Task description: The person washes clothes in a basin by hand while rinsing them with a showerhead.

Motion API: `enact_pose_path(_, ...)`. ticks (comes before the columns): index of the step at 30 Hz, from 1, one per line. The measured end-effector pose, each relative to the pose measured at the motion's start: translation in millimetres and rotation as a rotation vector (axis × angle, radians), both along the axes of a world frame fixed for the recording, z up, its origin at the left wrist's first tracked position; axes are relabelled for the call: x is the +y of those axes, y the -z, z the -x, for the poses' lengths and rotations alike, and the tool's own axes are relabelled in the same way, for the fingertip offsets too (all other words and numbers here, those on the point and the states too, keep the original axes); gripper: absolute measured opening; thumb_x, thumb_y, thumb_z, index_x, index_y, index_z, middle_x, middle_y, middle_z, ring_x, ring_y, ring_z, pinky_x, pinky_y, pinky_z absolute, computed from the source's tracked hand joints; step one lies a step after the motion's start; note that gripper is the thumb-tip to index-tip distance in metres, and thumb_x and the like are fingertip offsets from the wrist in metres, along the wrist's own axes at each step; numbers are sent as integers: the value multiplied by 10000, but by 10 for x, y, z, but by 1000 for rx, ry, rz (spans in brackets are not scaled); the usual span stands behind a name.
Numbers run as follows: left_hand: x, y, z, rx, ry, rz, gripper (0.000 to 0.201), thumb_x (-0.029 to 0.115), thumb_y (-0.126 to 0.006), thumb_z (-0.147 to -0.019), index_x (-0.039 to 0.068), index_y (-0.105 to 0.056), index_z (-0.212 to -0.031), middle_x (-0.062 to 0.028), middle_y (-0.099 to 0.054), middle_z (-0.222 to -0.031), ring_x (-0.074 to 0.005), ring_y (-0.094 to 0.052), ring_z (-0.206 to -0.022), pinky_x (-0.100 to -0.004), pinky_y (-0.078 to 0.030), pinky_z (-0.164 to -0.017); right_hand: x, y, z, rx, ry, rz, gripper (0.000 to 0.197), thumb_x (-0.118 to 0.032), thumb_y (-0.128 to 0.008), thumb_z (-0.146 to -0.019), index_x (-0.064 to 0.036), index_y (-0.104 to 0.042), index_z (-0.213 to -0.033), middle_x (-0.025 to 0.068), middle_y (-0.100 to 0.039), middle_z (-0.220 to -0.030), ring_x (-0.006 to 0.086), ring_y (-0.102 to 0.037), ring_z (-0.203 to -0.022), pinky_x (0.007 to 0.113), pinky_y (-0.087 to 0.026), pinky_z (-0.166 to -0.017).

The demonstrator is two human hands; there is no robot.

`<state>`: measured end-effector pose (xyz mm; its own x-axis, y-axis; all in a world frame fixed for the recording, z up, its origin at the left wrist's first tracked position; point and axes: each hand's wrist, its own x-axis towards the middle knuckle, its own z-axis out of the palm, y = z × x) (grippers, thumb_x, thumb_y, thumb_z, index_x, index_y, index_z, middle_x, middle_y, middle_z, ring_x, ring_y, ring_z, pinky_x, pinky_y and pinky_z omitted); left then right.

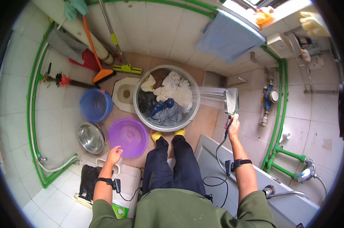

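Observation:
My right hand (234,126) is closed around the handle of a shower head (231,101), held out to the right. Water jets (210,95) spray leftward from it over the rim of a large grey tub (195,110). Wet clothes (172,91) lie heaped in this tub: white, cream, dark and blue pieces. Beside the near edge of a purple basin (128,136) hovers my left hand (113,155), empty, its fingers loosely bent and slightly apart. A hose (217,152) runs down from the shower head along my right forearm.
A blue bucket (96,105) and a metal basin (91,137) stand left of the purple basin. Behind them are a squat toilet (125,95), a broom (102,73) and a squeegee mop (127,69). Green pipes (280,114) line the right wall; a blue towel (231,36) hangs at the back.

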<state>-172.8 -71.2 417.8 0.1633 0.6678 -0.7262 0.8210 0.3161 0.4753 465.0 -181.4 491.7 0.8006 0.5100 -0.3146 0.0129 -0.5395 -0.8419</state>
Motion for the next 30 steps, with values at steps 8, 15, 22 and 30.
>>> enact_pose_path(8,-231,-441,482,88,109,-91,423,258,-647,-884,25,-638,-1236,-194,-715,-1007,-302,-689,-944,-402,-528,-859,29,-752,-260,-166,-35,-53,690,-536,-195,-1062,-73,-540,-684,19,-465,-494,144,-473,-401,305,-378,-408)
enact_pose_path(15,-439,-623,852,167,35,21,438,258,-669,-873,31,-644,-1246,-181,-719,-1032,-289,-687,-967,-382,-524,-887,-68,-1291,-336,-305,-31,-77,714,-527,-194,-1060,-72,-532,-626,18,-449,-465,146,-455,-385,300,-355,-400)
enact_pose_path(22,-182,-689,672,94,18,-94,465,291,-673,-863,20,-651,-1240,-198,-712,-1087,-299,-680,-1025,-385,-512,-931,-74,-1621,-277,-401,-168,-43,733,-544,-214,-1053,-51,-556,-632,38,-460,-472,157,-483,-413,328,-371,-420)
enact_pose_path(30,414,-686,40,45,155,-121,452,271,-692,-857,32,-657,-1239,-182,-715,-1119,-285,-690,-1034,-377,-527,-926,-420,-1563,-297,-452,-148,-109,731,-529,-221,-1048,-40,-610,-669,44,-485,-476,167,-512,-421,327,-408,-448)
